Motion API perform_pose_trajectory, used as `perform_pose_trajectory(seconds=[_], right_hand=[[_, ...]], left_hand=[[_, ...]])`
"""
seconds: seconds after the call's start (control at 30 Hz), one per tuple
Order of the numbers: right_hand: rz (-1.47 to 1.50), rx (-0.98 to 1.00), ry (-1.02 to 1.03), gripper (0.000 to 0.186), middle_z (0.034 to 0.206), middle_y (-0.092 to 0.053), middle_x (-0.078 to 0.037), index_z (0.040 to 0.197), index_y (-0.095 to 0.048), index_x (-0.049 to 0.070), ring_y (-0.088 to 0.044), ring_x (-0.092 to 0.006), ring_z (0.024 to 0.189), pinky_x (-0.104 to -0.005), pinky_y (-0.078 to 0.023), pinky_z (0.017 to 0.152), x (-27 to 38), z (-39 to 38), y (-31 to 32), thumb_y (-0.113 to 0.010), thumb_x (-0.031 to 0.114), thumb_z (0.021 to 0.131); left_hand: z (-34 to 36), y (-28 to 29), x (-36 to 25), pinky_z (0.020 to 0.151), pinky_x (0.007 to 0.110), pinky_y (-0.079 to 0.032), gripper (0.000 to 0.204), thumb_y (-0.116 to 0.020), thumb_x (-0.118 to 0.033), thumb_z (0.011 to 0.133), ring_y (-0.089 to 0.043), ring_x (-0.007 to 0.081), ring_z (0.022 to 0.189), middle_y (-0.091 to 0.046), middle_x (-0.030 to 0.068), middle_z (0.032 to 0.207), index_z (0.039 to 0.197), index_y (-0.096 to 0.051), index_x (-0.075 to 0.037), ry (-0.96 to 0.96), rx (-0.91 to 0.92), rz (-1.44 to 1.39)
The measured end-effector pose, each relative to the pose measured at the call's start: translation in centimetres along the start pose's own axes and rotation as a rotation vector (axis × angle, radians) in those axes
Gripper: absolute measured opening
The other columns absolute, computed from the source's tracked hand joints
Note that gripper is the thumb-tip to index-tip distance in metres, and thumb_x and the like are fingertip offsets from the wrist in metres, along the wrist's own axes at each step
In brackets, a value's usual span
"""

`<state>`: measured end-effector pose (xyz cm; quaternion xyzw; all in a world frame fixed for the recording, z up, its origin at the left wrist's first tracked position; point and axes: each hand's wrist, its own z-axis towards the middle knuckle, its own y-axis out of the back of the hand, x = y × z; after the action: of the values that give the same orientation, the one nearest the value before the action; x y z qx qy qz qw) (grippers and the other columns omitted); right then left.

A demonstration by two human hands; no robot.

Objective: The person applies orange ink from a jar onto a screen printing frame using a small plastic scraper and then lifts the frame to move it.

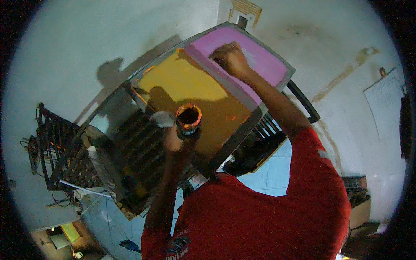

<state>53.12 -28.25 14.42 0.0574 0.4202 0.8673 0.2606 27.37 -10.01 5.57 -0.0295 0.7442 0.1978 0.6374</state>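
Nearest the camera, red sleeves fill the lower edge, and both forearms reach up and away from them. Just beyond, the left hand has its grip closed around a small paint pot, held upright with its open mouth showing a dark inside and a rim smeared with orange. A pale, rounded object sits just beside the pot at the fingers; what it is cannot be told. Under the pot lies a tilted glass tabletop in a metal frame, with dark slats visible through it. Past the pot, a framed printing screen rests on that tabletop, its yellow mesh partly in shadow. Farther on, touching the yellow screen along one edge, is a second framed screen with pink mesh. The right hand lies on the pink mesh near its far corner, fingers curled and grip closed, though what it holds is hidden beneath the hand. Beyond the screens stands a stained pale wall carrying the person's shadow.
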Motion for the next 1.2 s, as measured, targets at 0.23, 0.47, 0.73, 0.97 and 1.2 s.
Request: perform_pose_trajectory(seconds=[0.23, 0.47, 0.73, 0.97, 1.2], right_hand=[[-0.117, 0.288, 0.094, 0.016, 0.09, -0.066, -0.001, 0.093, -0.067, 0.017, -0.061, -0.0229, 0.092, -0.041, -0.038, 0.087, -6.5, 11.5, -15.1, -0.064, 0.023, 0.079], [-0.089, 0.395, 0.15, 0.022, 0.094, -0.067, 0.0, 0.098, -0.067, 0.019, -0.062, -0.0214, 0.093, -0.042, -0.035, 0.09, -7.3, 12.6, -21.2, -0.065, 0.032, 0.08], [0.106, 0.432, 0.291, 0.012, 0.089, -0.065, -0.003, 0.093, -0.067, 0.016, -0.06, -0.0213, 0.088, -0.0381, -0.036, 0.087, -5.7, 3.7, -12.5, -0.061, 0.016, 0.083], [0.161, 0.524, 0.254, 0.019, 0.088, -0.065, 0.0, 0.094, -0.067, 0.019, -0.058, -0.0204, 0.087, -0.0389, -0.036, 0.086, -1.7, -9.3, -0.8, -0.063, 0.012, 0.077], [0.044, 0.623, 0.039, 0.017, 0.093, -0.067, 0.001, 0.092, -0.069, 0.017, -0.059, -0.0195, 0.095, -0.0399, -0.033, 0.093, 1.1, -17.9, 7.4, -0.069, 0.022, 0.076]], left_hand=[[-8.4, 2.2, -6.2, 0.079, 0.036, -0.051, 0.045, -0.076, -0.02, 0.075, -0.064, 0.0238, 0.094, -0.065, 0.0119, 0.103, 0.113, -0.058, -0.004, -0.346, -0.299, 0.54], [-11.9, 1.5, -4.7, 0.082, 0.037, -0.05, 0.053, -0.08, -0.014, 0.07, -0.063, 0.023, 0.094, -0.065, 0.0133, 0.103, 0.115, -0.055, -0.002, -0.062, -0.519, 0.309], [-12.8, 1.0, -2.8, 0.085, 0.039, -0.048, 0.059, -0.082, -0.013, 0.068, -0.059, 0.027, 0.1, -0.06, 0.0145, 0.111, 0.118, -0.052, -0.002, -0.11, -0.509, 0.332], [-15.8, 1.0, -1.8, 0.086, 0.038, -0.046, 0.064, -0.082, -0.014, 0.067, -0.057, 0.0268, 0.098, -0.058, 0.0135, 0.111, 0.121, -0.05, -0.003, -0.143, -0.547, 0.628], [-19.7, 2.5, -0.3, 0.086, 0.037, -0.046, 0.054, -0.081, -0.011, 0.066, -0.058, 0.0234, 0.095, -0.061, 0.0108, 0.104, 0.113, -0.056, -0.002, -0.192, -0.295, 0.333]])
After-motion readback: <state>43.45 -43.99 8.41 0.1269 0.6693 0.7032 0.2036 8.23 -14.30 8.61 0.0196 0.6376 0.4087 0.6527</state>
